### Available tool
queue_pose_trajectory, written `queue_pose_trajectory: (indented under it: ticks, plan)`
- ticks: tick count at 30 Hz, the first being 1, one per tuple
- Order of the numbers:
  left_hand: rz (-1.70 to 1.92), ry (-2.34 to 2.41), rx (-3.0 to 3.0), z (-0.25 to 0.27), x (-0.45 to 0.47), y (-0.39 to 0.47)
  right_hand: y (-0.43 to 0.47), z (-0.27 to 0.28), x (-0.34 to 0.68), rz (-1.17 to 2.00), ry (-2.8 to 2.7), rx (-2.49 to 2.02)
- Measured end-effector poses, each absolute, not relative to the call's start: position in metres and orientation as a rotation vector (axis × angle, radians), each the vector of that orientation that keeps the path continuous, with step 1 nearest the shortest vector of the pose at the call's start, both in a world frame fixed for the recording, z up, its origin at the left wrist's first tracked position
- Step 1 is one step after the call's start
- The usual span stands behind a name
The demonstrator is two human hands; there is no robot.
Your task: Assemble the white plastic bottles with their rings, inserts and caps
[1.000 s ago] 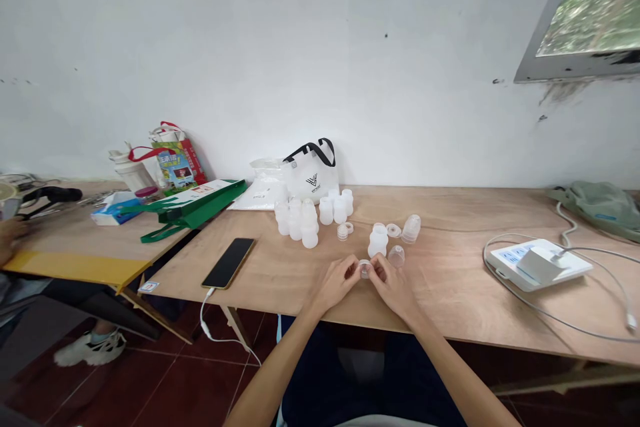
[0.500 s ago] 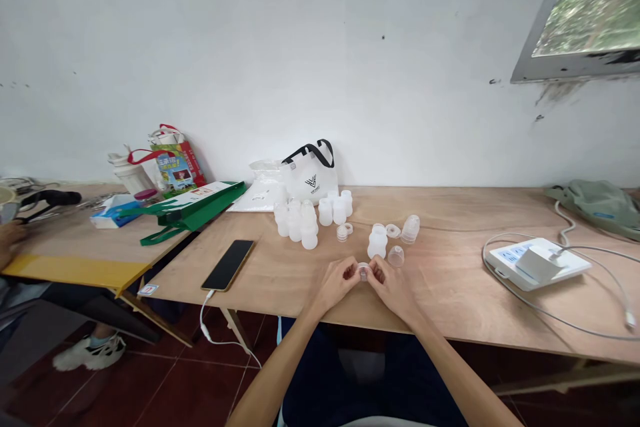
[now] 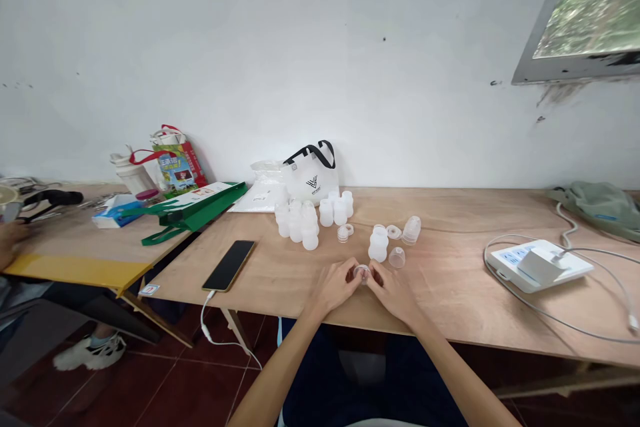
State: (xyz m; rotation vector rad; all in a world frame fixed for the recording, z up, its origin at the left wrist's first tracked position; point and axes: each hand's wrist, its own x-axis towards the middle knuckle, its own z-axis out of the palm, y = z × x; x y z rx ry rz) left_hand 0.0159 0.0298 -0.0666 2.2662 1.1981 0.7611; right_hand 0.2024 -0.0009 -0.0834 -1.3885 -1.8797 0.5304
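Observation:
My left hand and my right hand meet over the table near its front edge. Between their fingertips is a small translucent bottle collar, pinched from both sides and partly hidden by the fingers. Just behind my right hand stands a white, waisted plastic bottle with no cap on it. A clear dome cap lies to its right. Farther back are a loose ring and a taller clear cover. Left of the bottle, another small clear ring part rests on the wood.
Several white bottles stand grouped at centre-left, before a white bag. A charging phone lies left. At right are a white power box with cables and a green cloth bag. Another person's hand shows far left.
The collar has tilted between my fingertips, its round opening now showing more. Both hands stay in nearly the same place. The whole view has shifted very slightly.

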Motion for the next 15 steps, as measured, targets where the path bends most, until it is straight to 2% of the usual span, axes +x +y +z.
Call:
queue_pose_trajectory:
  ticks: [15]
  plan:
    - [0.777, 1.162, 2.358, -0.069, 0.015, 0.030, 0.005, -0.095, 0.205, 0.386, -1.934, -1.341]
